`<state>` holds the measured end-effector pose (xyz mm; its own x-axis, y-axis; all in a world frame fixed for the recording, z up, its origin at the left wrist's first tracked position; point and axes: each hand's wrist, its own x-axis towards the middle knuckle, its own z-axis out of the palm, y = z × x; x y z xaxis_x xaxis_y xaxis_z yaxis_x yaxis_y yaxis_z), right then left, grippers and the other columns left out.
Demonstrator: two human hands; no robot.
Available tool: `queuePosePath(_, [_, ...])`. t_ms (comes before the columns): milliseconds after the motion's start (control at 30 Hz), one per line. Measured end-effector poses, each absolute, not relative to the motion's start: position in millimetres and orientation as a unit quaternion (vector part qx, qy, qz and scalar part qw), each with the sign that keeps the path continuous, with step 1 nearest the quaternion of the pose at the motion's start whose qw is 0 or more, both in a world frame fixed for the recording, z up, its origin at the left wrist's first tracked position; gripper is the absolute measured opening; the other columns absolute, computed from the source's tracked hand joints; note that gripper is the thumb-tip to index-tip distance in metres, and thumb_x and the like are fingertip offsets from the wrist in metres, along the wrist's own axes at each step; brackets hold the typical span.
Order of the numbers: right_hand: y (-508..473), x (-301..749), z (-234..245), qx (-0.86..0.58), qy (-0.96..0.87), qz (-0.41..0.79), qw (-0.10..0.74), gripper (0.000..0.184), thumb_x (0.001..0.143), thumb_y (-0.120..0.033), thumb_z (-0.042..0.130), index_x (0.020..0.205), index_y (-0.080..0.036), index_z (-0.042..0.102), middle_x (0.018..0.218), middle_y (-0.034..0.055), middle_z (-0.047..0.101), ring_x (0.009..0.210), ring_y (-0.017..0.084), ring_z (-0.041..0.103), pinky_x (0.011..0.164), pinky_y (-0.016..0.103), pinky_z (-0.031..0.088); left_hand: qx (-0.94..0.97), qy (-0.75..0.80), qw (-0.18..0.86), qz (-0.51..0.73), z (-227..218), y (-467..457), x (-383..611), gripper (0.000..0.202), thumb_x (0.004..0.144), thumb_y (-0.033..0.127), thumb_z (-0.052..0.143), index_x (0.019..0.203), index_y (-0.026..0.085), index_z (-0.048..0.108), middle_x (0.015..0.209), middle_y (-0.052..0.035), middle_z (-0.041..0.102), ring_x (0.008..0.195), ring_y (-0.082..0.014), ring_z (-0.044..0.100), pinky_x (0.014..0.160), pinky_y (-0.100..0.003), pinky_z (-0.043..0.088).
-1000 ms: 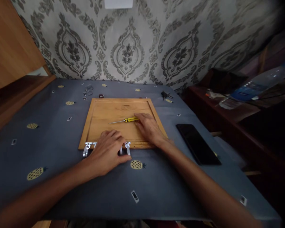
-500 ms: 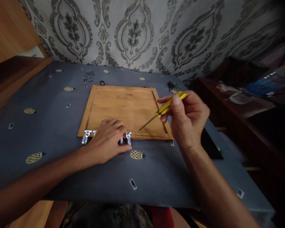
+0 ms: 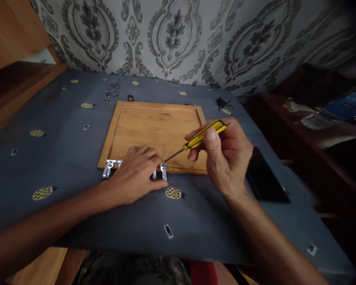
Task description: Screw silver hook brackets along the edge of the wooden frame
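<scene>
A flat wooden panel (image 3: 157, 126) with a raised frame lies on the cloth-covered table. Along its near edge sits a silvery metal fitting (image 3: 163, 170) with hooked arms, and small dark holes show in the wood to its right. My left hand (image 3: 136, 168) is curled over the middle of this fitting, hiding part of it, thumb at the near side. In my right hand (image 3: 225, 154) is a screwdriver (image 3: 203, 136) with a yellow and black handle, held slanting down. Its tip meets the fitting's right end beside my left fingertips; whether a screw is there I cannot make out.
Small metal bits (image 3: 111, 91) lie behind the panel at the left. A dark object (image 3: 224, 103) lies at the back right, and a black flat slab (image 3: 267, 176) right of my right hand. Wooden furniture (image 3: 17, 75) borders the table's left; patterned curtain (image 3: 175, 35) hangs behind.
The screwdriver has moved left with my right hand, its tip going from the bare panel edge to the metal fitting. My left hand stays on the fitting. The view has shifted slightly.
</scene>
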<state>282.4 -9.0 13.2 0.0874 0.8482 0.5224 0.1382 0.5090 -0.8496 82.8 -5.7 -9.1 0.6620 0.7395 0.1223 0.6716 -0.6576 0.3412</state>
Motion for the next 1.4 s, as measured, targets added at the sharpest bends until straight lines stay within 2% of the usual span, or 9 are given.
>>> queuePosePath(200, [-7.7,283.5,11.8,-0.411,-0.619,0.289,0.603,0.035,0.094,-0.058,0.067,0.090,-0.025,0.056,0.081,-0.0026,0.075,0.047,0.007,0.062,0.044,0.022,0.053,0.899,0.397,0.144,0.112,-6.2,-5.6,83.5,0.034,0.084,0.044,0.085,0.095,0.016,0.070,0.105,-0.0068,0.068,0.107,-0.0289,0.060,0.097,-0.046,0.044])
queuePosePath(600, [-8.5,283.5,10.3,-0.394,-0.643,0.283,0.593,0.024,0.099,-0.046,0.065,0.088,-0.026,0.058,0.081,-0.0032,0.074,0.047,0.007,0.062,0.044,0.023,0.053,0.901,0.393,0.133,0.128,-9.5,-5.8,82.0,0.034,0.083,0.044,0.085,0.095,0.017,0.069,0.102,-0.0056,0.067,0.104,-0.0276,0.060,0.097,-0.045,0.044])
queuePosePath(867, [-12.3,282.1,13.0,-0.396,-0.639,0.306,0.584,0.027,0.096,-0.050,0.069,0.088,-0.026,0.058,0.083,-0.0034,0.073,0.049,0.008,0.063,0.046,0.024,0.054,0.901,0.398,0.135,0.109,-6.9,-5.6,83.9,0.035,0.083,0.044,0.085,0.095,0.016,0.069,0.103,-0.0064,0.067,0.106,-0.0290,0.060,0.096,-0.046,0.045])
queuePosePath(1067, [-18.6,279.9,24.8,-0.403,-0.670,0.328,0.530,0.023,0.095,-0.043,0.072,0.105,-0.023,0.067,0.089,-0.0021,0.073,0.056,0.009,0.068,0.056,0.025,0.059,0.904,0.398,0.120,0.102,-4.7,-6.3,84.0,0.035,0.084,0.046,0.083,0.094,0.016,0.069,0.103,-0.0066,0.068,0.105,-0.0285,0.060,0.095,-0.045,0.046])
queuePosePath(1133, [-19.4,278.8,27.3,-0.398,-0.685,0.329,0.513,0.022,0.096,-0.041,0.072,0.108,-0.022,0.069,0.084,-0.0027,0.071,0.057,0.009,0.068,0.055,0.025,0.058,0.904,0.398,0.121,0.099,-4.0,-6.4,83.9,0.035,0.085,0.046,0.083,0.095,0.015,0.069,0.104,-0.0069,0.068,0.106,-0.0287,0.061,0.095,-0.046,0.046])
queuePosePath(1267, [-19.5,275.6,28.9,-0.379,-0.703,0.336,0.500,0.017,0.095,-0.038,0.072,0.096,-0.022,0.068,0.070,-0.0053,0.066,0.054,0.010,0.066,0.052,0.023,0.054,0.905,0.395,0.124,0.100,-5.2,-6.0,83.6,0.035,0.086,0.046,0.082,0.099,0.016,0.070,0.107,-0.0078,0.069,0.109,-0.0305,0.061,0.095,-0.047,0.046])
queuePosePath(1400, [-19.4,272.3,29.2,-0.378,-0.692,0.352,0.505,0.024,0.093,-0.042,0.074,0.087,-0.022,0.064,0.079,-0.0032,0.070,0.051,0.008,0.065,0.048,0.022,0.054,0.905,0.393,0.125,0.103,-7.7,-5.4,83.2,0.035,0.086,0.046,0.081,0.100,0.017,0.070,0.112,-0.0091,0.070,0.112,-0.0315,0.060,0.095,-0.047,0.045])
